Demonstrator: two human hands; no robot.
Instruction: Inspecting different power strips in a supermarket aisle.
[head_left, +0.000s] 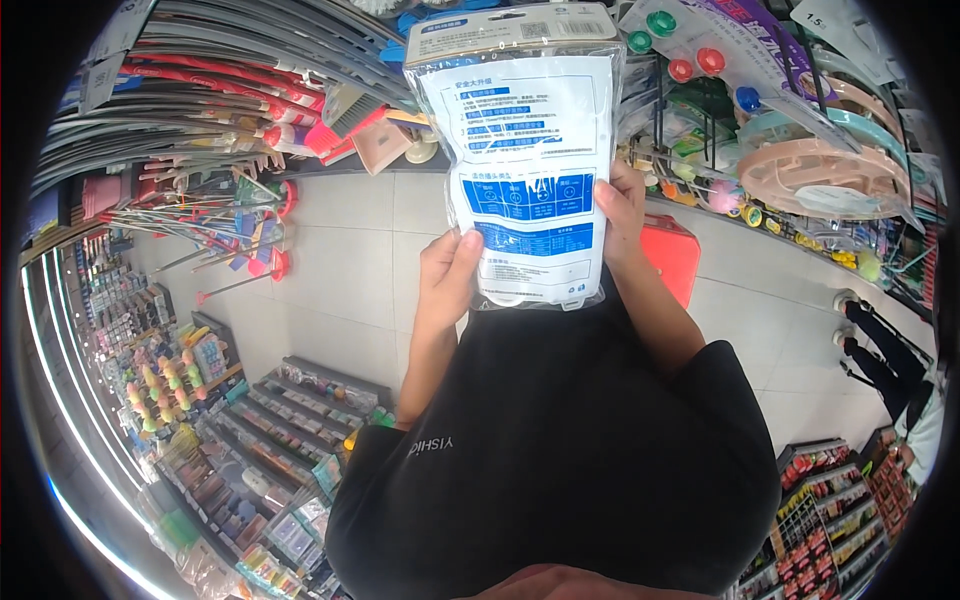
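Observation:
A clear plastic retail package with a white and blue printed insert is held up in front of my chest. Its printed side faces the camera, and a cardboard header with a hang hole tops it. My left hand grips its lower left edge, thumb on the front. Higher up, my right hand pinches the right edge the same way. The fingers behind the package are hidden, as is most of what lies inside it. Below the package is my black shirt.
Mops and brooms hang at the upper left, near a dustpan. Plastic hanging racks are at the upper right. A red stool or box stands on the tiled floor beside my right arm. Stocked shelves line the lower left. Another person stands far right.

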